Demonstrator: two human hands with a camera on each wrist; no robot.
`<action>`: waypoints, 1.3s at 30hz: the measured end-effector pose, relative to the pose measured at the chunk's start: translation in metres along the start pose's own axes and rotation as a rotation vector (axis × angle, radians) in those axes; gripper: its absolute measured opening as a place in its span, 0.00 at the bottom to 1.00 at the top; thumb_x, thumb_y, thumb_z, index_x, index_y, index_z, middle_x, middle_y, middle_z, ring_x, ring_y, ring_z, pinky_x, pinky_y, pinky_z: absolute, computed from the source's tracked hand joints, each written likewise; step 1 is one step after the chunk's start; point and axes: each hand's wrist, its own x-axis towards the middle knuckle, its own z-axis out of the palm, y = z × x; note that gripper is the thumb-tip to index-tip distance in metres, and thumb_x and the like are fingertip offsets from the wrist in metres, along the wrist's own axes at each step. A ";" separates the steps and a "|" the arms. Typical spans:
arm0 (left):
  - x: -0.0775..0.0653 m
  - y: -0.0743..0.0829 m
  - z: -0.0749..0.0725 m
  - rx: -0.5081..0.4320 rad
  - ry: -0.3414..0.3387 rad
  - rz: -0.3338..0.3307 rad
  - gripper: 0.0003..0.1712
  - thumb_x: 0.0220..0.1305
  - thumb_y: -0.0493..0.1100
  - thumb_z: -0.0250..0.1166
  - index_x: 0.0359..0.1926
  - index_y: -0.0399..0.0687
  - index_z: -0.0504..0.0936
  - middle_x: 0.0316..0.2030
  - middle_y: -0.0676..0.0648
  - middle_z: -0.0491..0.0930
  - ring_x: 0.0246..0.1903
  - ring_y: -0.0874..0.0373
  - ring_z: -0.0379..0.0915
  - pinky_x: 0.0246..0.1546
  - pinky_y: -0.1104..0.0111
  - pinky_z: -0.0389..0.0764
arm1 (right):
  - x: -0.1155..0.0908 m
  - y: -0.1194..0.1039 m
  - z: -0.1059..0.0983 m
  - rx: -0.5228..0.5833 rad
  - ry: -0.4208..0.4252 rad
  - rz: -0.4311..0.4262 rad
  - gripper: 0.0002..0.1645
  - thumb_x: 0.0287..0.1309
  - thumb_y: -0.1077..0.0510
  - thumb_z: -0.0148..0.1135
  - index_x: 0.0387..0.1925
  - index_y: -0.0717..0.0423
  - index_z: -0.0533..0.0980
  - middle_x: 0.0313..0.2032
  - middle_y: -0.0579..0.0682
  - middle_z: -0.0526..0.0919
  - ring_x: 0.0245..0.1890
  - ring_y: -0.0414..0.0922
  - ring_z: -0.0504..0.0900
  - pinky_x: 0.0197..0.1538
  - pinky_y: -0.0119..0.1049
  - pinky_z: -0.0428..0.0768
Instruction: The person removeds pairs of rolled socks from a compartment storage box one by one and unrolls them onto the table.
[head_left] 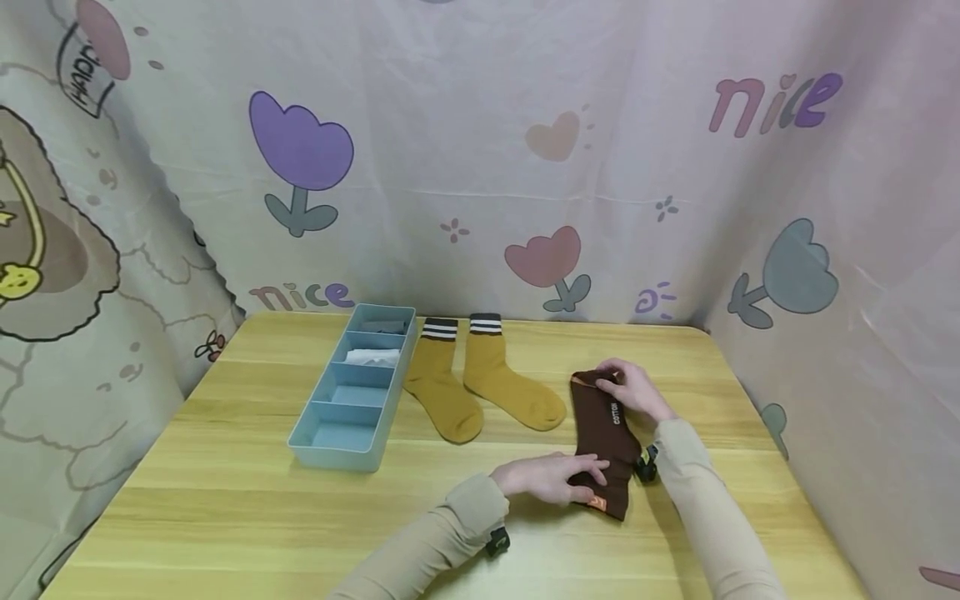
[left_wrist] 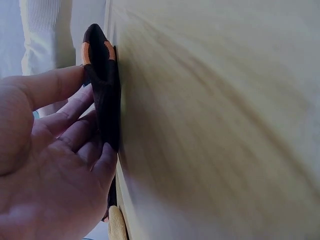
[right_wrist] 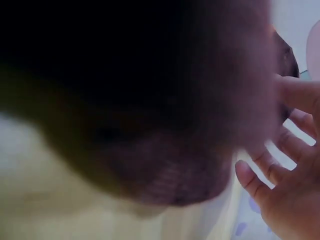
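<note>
A dark brown sock (head_left: 606, 433) with orange marks at both ends and pale lettering lies on the right part of the table. At its near end my left hand (head_left: 551, 479) rests on the fabric, fingers spread. In the left wrist view the left thumb and fingers (left_wrist: 65, 112) touch the side of the sock (left_wrist: 106, 107), close to its open, orange-banded end. My right hand (head_left: 633, 390) touches the far end, thumb over the fabric. The right wrist view shows loosely spread fingers on the right hand (right_wrist: 295, 185); the blurred sock (right_wrist: 175, 175) covers much of it.
Two mustard socks (head_left: 446, 400) with striped cuffs lie flat left of the brown one. Beside them stands a blue-grey divided box (head_left: 337, 457), with grey fabric (head_left: 378, 327) and white fabric (head_left: 372, 357) in its far compartments. A patterned curtain (head_left: 465, 167) borders the table.
</note>
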 end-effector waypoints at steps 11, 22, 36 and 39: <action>-0.001 0.001 -0.002 -0.022 -0.023 -0.006 0.18 0.76 0.46 0.54 0.62 0.52 0.76 0.77 0.55 0.61 0.79 0.58 0.50 0.76 0.68 0.59 | 0.008 -0.002 -0.010 0.031 0.053 0.148 0.17 0.57 0.61 0.70 0.44 0.67 0.75 0.17 0.51 0.77 0.17 0.38 0.69 0.26 0.31 0.67; 0.000 -0.001 0.000 -0.009 -0.009 -0.001 0.17 0.76 0.46 0.55 0.62 0.53 0.76 0.76 0.55 0.62 0.78 0.58 0.51 0.76 0.69 0.59 | 0.008 -0.013 -0.004 0.458 0.014 0.102 0.16 0.61 0.68 0.65 0.48 0.75 0.74 0.42 0.71 0.86 0.37 0.40 0.88 0.41 0.27 0.85; 0.000 0.000 0.000 0.003 -0.002 -0.002 0.18 0.76 0.46 0.56 0.63 0.51 0.76 0.77 0.53 0.61 0.78 0.56 0.51 0.77 0.68 0.58 | 0.011 -0.001 0.004 0.325 -0.279 -0.058 0.32 0.52 0.79 0.50 0.63 0.73 0.69 0.62 0.72 0.75 0.62 0.65 0.73 0.58 0.36 0.73; -0.001 0.001 0.000 0.033 -0.003 0.005 0.18 0.75 0.46 0.57 0.62 0.51 0.76 0.77 0.53 0.62 0.78 0.55 0.51 0.77 0.68 0.58 | 0.008 0.001 0.002 0.334 -0.299 -0.035 0.33 0.53 0.78 0.51 0.64 0.72 0.69 0.63 0.72 0.74 0.62 0.63 0.73 0.55 0.29 0.71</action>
